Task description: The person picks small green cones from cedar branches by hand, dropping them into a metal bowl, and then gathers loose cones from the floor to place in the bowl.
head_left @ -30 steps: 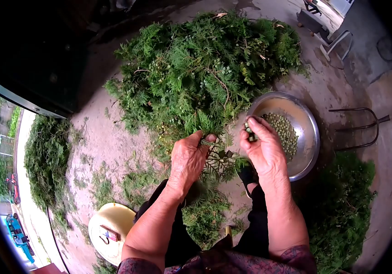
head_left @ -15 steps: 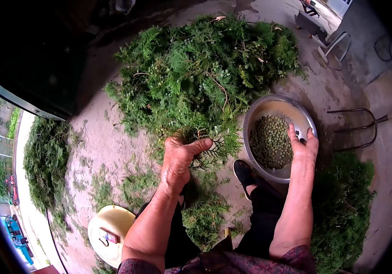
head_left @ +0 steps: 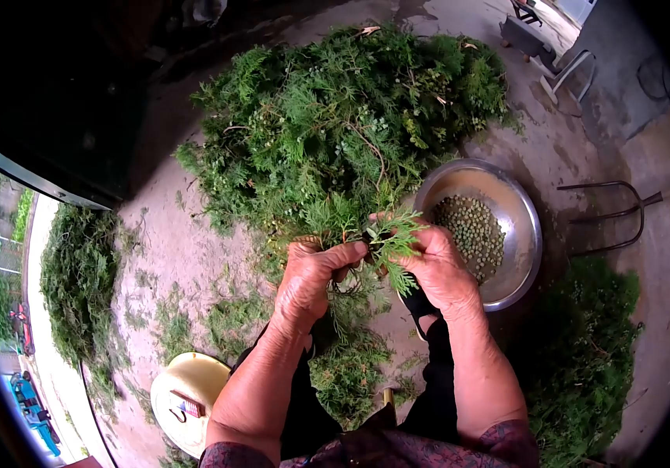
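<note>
Head view: both hands are closed on one green sprig (head_left: 385, 238), held low between the pile of cut branches (head_left: 350, 117) and the metal bowl (head_left: 534, 234). The left hand (head_left: 311, 277) clenches the stem; the right hand (head_left: 436, 269) pinches the leafy tip. As I judge it, the hands are beside the bowl and not over it, so seeds pulled loose could drop onto the littered floor (head_left: 171, 242) and vanish among clippings. The bowl, just right of the right hand, holds a shallow layer of round green seeds (head_left: 471, 230).
</note>
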### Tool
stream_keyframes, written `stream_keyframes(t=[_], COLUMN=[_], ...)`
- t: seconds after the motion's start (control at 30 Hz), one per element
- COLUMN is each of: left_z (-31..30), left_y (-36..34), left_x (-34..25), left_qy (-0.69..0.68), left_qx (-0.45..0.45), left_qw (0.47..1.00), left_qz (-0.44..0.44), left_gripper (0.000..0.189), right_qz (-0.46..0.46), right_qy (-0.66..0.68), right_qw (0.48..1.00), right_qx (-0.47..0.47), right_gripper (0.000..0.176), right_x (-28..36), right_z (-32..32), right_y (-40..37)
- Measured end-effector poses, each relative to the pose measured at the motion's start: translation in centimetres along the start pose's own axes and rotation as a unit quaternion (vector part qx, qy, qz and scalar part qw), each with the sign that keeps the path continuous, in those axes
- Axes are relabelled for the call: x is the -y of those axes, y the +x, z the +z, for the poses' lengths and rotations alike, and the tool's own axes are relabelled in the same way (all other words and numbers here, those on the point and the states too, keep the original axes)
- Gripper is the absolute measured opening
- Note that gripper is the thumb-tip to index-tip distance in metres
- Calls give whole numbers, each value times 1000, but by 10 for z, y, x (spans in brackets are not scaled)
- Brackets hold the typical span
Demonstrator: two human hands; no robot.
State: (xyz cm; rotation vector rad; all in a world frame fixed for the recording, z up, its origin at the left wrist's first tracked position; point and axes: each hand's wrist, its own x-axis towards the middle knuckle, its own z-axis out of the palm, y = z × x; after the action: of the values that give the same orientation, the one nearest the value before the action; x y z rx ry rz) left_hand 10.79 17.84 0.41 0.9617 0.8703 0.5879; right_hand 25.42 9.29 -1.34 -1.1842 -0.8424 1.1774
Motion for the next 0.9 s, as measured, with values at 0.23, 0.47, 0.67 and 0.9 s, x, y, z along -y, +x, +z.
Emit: stream_keyframes(t=[0.23,0.47,0.67,0.9], left_z=[-10,3,-9,-16], left_y=[2,-5,-3,4], left_x=[4,-4,-1,4], left_qy=[32,61,45,-90], left_qx=[36,43,-13,-35], left_qw=[998,997,999,994], left_qz=[-46,-18,-16,-51], left_gripper=[7,5,8,16], right_qz=[-31,-100,-53,36], right_qy=[21,-201,-266,-464], right_qw=[999,974,921,807], right_qx=[18,-33,-279,-364], right_gripper=[41,30,27,37], right_x=[-4,-7,9,-22], right_z=[-1,-4,-35,-134], right_y=[3,-5,-4,-20])
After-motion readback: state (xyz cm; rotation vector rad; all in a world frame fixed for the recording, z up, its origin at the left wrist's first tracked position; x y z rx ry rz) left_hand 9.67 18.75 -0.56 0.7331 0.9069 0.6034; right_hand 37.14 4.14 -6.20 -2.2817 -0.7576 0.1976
